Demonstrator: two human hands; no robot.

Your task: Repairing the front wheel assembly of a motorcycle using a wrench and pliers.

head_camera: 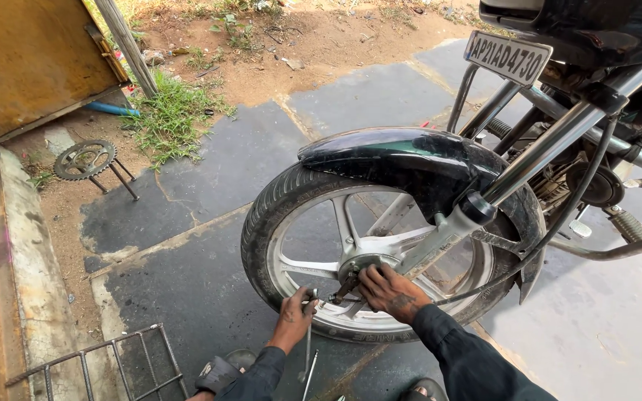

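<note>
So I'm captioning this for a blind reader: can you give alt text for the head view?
Two hands work at the hub of a motorcycle front wheel: the left hand grips a metal tool, the right hand rests on the axle area, on dark paving.

We saw a matt black rubber tyre (pixel 261 223) with a ribbed tread on a dull silver cast-metal wheel (pixel 351 245). The mudguard (pixel 403 160) was glossy dark green, dusty on top. The fork tube (pixel 551 141) looked like polished chrome. The spanner (pixel 309 338) in our left hand (pixel 294 315) was bare grey metal; our right hand (pixel 389 291) was grimy, both sleeves dark cloth. The sprocket (pixel 85 160) looked like rusty steel, the floor (pixel 209 289) like rough dark stone slabs, and the wire rack (pixel 105 367) like rusted metal.
</note>
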